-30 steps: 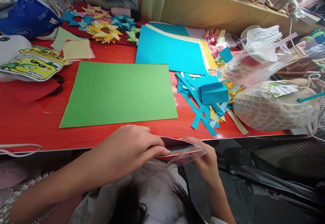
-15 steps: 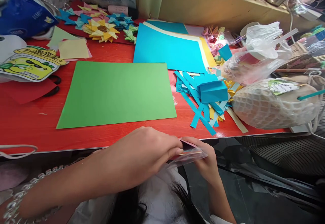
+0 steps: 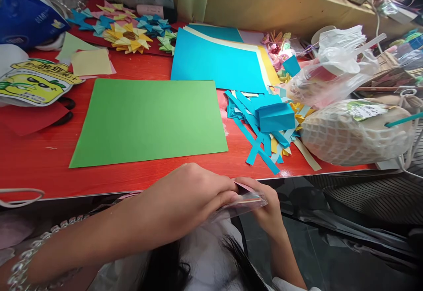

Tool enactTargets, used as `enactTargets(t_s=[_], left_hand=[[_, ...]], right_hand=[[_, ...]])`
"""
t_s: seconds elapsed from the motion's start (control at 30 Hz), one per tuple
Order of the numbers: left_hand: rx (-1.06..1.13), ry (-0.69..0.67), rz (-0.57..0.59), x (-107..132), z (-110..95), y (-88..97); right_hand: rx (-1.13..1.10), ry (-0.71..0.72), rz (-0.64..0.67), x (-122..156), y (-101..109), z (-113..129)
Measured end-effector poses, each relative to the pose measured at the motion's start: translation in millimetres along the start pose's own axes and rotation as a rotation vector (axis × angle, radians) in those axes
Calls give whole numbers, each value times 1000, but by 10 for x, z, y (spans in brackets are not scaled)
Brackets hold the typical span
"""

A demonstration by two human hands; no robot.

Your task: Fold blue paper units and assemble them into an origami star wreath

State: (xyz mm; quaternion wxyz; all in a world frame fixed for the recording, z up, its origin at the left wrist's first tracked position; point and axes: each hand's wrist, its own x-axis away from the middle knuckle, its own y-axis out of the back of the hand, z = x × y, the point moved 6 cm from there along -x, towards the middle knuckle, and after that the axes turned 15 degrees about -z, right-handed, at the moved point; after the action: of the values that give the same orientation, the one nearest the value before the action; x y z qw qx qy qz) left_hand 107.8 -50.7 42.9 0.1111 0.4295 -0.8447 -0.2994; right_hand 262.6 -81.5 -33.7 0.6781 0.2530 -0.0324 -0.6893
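Note:
Below the table's front edge, my left hand (image 3: pixel 194 194) is closed on a clear plastic bag (image 3: pixel 228 210), its thumb and fingers pressed together at the bag. My right hand (image 3: pixel 268 205) grips the other side of the same bag, its fingers partly hidden behind it. Inside the plastic, thin coloured edges of paper (image 3: pixel 251 200) show, pinkish and orange; most of this is covered by my left hand. Just beyond my hands, a green sheet of paper (image 3: pixel 150 121) lies flat on the red table (image 3: pixel 29 163).
Blue paper strips (image 3: pixel 254 143) and a blue folded piece (image 3: pixel 276 117) lie right of the green sheet. Behind are blue sheets (image 3: pixel 214 60) and folded paper stars (image 3: pixel 127 38). A net-wrapped round item (image 3: pixel 350 137) and a plastic bag with a cup (image 3: pixel 337 68) stand right.
The view has shifted slightly. My hands stay on the plastic bag, and its dark gap between them now shows less. Nothing on the table has been moved.

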Motion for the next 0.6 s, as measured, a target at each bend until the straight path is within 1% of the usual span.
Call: enactTargets(t_s=[0.1, 0.23, 0.4, 0.6], left_hand=[[-22, -2, 16, 11, 4, -4], [-25, -28, -8, 17, 6, 15], [-11, 23, 29, 27, 46, -13], [6, 31, 36, 20, 38, -16]], right_hand=[[-24, 1, 9, 3, -1, 8], [-20, -6, 8, 3, 5, 8], [16, 19, 11, -5, 2, 12], [-17, 45, 14, -8, -5, 24]])
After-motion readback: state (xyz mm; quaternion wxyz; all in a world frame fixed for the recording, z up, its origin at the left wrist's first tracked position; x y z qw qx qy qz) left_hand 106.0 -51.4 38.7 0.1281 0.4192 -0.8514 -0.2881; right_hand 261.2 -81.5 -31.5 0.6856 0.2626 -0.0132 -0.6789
